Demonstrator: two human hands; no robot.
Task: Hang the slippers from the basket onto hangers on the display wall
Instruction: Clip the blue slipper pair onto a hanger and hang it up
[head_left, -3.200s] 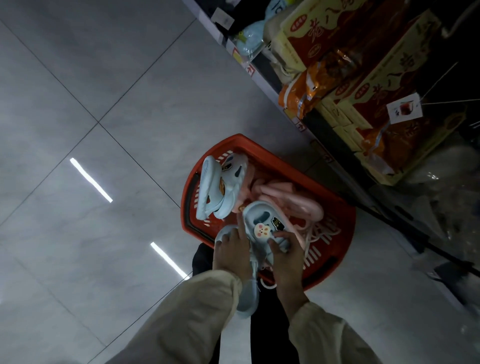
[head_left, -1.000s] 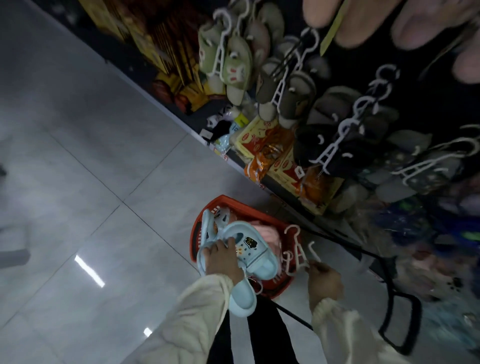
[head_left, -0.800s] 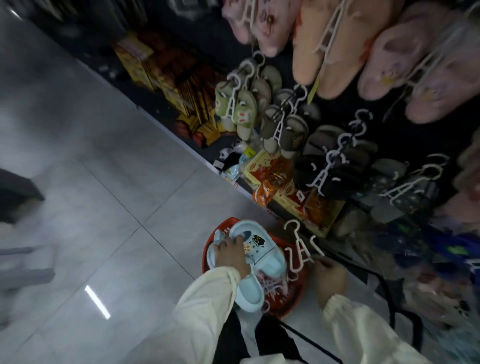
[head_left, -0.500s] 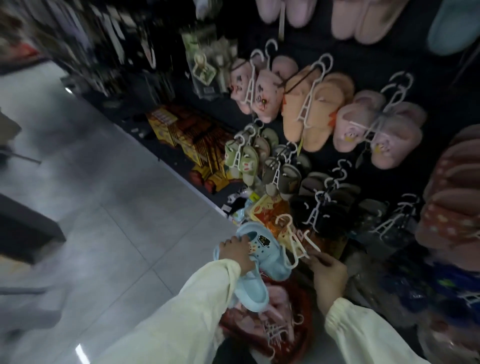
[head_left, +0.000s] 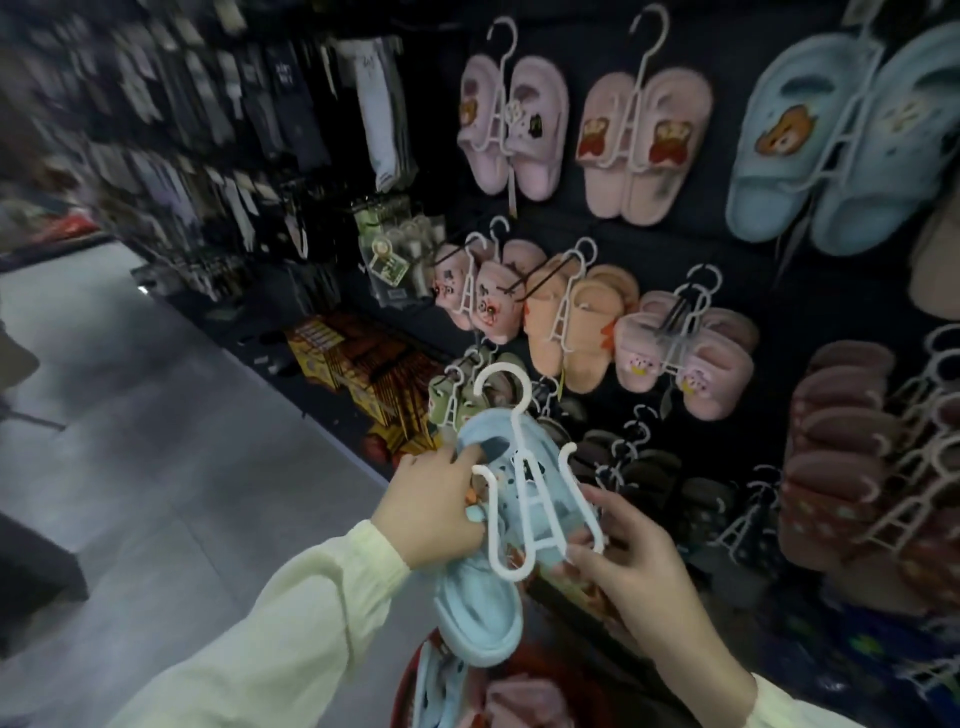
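My left hand (head_left: 434, 506) grips a pair of light blue slippers (head_left: 480, 618), held up in front of the display wall (head_left: 753, 270). My right hand (head_left: 631, 566) pinches the lower right part of a white plastic hanger (head_left: 524, 499), which lies against the front of the blue slippers with its hook pointing up. Below my hands the red basket (head_left: 408, 686) shows at the bottom edge, with more blue and pink slippers (head_left: 511, 701) in it.
The dark wall carries many hung pairs: pink (head_left: 511, 124), peach (head_left: 576, 322), big blue (head_left: 831, 140) and brown (head_left: 841, 457) slippers. Dark slippers (head_left: 639, 467) hang low behind my hands. Sock racks (head_left: 249, 119) run along the left, above grey floor tiles (head_left: 156, 441).
My hands have risen from the basket to the wall. The left one took up the blue slippers, the right one took the white hanger and brought it against them. The view tilted upward.
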